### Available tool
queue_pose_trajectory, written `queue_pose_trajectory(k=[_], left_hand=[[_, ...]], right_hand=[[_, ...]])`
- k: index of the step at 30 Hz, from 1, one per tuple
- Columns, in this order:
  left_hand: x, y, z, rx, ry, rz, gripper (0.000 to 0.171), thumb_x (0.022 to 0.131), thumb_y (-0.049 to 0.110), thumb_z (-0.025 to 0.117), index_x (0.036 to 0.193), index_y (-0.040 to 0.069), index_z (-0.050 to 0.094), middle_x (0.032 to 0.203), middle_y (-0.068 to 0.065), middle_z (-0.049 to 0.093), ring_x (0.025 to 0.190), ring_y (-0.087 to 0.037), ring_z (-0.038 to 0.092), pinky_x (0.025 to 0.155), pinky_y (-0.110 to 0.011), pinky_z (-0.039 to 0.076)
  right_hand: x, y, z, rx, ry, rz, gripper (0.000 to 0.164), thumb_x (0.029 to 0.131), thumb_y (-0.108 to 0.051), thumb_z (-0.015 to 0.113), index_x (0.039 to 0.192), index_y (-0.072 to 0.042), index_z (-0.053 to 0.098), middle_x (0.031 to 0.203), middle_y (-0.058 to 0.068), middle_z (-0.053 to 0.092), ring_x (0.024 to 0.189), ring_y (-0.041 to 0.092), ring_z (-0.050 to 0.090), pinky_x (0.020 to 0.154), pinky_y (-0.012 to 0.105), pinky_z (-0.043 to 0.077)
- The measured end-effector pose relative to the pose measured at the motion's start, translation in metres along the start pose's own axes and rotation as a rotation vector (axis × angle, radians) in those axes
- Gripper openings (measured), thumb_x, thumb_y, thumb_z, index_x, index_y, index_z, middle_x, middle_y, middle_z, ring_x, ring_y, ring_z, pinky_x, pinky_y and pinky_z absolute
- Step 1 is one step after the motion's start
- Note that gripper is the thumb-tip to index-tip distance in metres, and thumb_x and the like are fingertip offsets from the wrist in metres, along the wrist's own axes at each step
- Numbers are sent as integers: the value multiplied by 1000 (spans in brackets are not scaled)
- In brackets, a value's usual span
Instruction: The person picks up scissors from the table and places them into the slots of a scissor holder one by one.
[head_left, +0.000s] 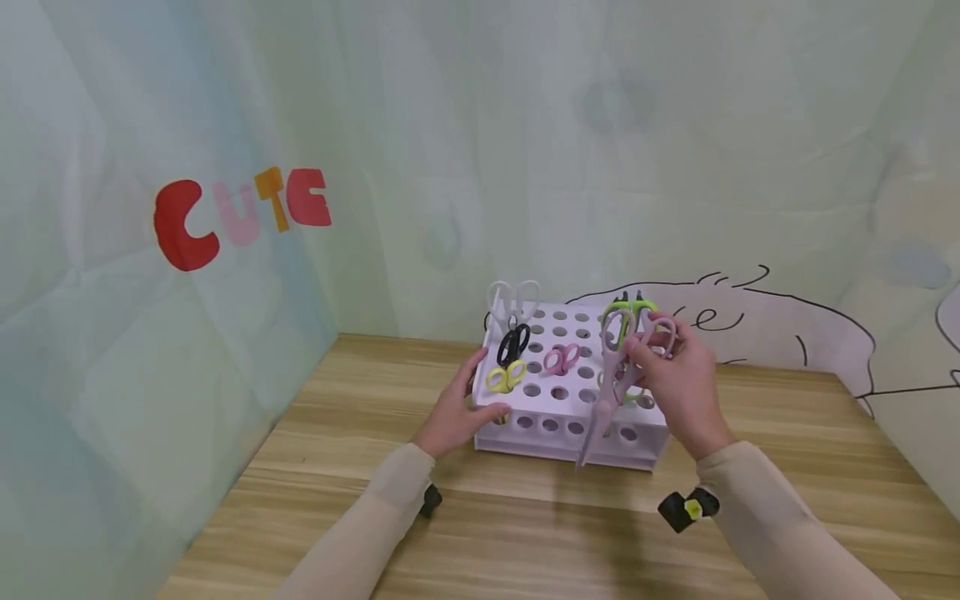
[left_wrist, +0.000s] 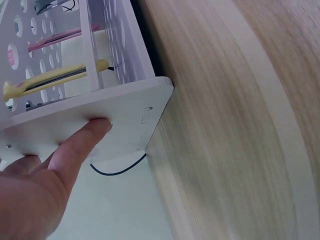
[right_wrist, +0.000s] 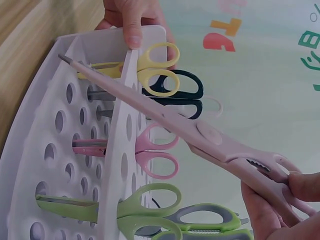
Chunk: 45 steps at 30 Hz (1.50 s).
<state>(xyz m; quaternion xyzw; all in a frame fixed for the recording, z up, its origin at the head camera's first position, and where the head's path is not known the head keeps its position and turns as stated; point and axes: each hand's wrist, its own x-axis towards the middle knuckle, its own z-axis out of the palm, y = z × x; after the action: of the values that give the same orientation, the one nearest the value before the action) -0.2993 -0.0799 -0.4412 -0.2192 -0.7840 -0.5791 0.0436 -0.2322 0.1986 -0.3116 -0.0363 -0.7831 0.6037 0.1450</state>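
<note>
My right hand (head_left: pixel 686 379) holds large pale pink scissors (head_left: pixel 604 408) by the handles, raised in front of a white rack (head_left: pixel 551 406) full of round holes. Their blades slant down to the left. With its thumb over the front edge and other fingers against the outer side panel, my left hand (head_left: pixel 453 412) grips the rack's left end. Upright in the holes stand yellow scissors (right_wrist: pixel 150 67), black scissors (head_left: pixel 512 342), clear-handled scissors (head_left: pixel 512 320) and small pink scissors (right_wrist: pixel 90 147). Pale green scissors (right_wrist: pixel 75 207) and bright green-and-grey scissors (right_wrist: pixel 207 231) stand on the right side.
The rack stands on a wood-grain table (head_left: pixel 480 533), close to the cloth backdrop (head_left: pixel 450 125) behind. Coloured letters decorate the cloth on the left. A dark thin cord (left_wrist: pixel 117 173) shows beside the rack in the left wrist view.
</note>
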Motion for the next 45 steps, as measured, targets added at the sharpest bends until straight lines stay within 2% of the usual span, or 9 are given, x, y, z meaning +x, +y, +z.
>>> queue_pose_trajectory(k=[9,15,21,28,33,39,45], left_hand=[[0,2,1,8,3,-14,94,82,16,82,157,18,26,155,-14,35,131,-35,46,103,-46,44],[0,1,1,3,3,-7,93,83,17,82,157,17,26,155,-16,35,133,-37,44,105,-50,41],[2,2,1,29,-1,-20,93,84,20,81,157,19,25,156,-12,34,134,-33,43,107,-45,40],[1,2,1,1,2,-17,91,84,12,81,157,16,25,155,-12,36,132,-32,46,102,-43,45],[-1,0,1,-6,5,-15,91,83,12,81,156,16,27,156,-12,34,134,-33,44,106,-46,41],[-1,0,1,-23,0,-6,90,83,11,81,156,15,27,156,-12,33,134,-34,44,104,-47,42],[-1,0,1,-17,1,-7,91,83,15,82,156,17,27,157,-13,33,134,-36,43,105,-48,42]], right_hand=[[8,-7,4,87,100,-111,45,96,-10,65,138,-2,48,106,10,57,87,14,64,71,26,59],[15,-13,6,92,139,-160,43,97,-14,65,135,-2,49,106,8,57,91,14,65,72,24,58],[21,-19,10,124,201,-221,36,97,-13,65,126,3,53,102,7,59,91,14,65,74,23,57],[26,-15,20,156,252,-265,28,94,-6,68,117,4,55,97,5,60,88,13,64,73,21,57],[28,-10,29,176,254,-276,25,92,-1,68,113,6,56,93,5,60,83,11,61,71,18,55],[29,-3,35,196,235,-286,28,91,1,69,114,9,56,91,3,61,80,10,61,70,17,55],[29,0,38,170,200,-289,29,91,1,69,115,9,55,95,10,61,82,11,62,73,18,55]])
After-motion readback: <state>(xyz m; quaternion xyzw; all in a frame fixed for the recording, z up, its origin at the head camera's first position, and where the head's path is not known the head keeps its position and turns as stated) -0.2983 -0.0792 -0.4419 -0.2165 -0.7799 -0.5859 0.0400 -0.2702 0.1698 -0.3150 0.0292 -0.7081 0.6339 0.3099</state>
